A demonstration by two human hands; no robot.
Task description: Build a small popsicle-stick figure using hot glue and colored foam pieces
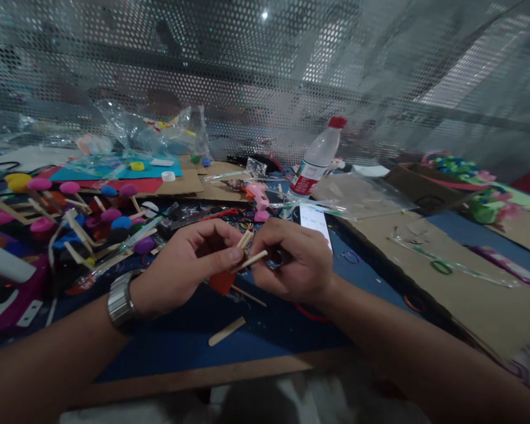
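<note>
My left hand, with a metal watch on its wrist, pinches wooden craft sticks between thumb and fingers. One of these sticks crosses the others at an angle and reaches to my right hand. The fingers of my right hand are curled closed against the sticks; what lies inside them is hidden. Just below the hands is an orange-red piece, with a thin stick beside it. A loose craft stick lies on the blue table surface nearer to me.
Colourful pompom-like balls and sticks crowd the left. Behind the hands stand a pink glue-gun-shaped object and a red-capped bottle. A lit phone lies near my right hand. Cardboard covers the right; a perforated screen rises behind.
</note>
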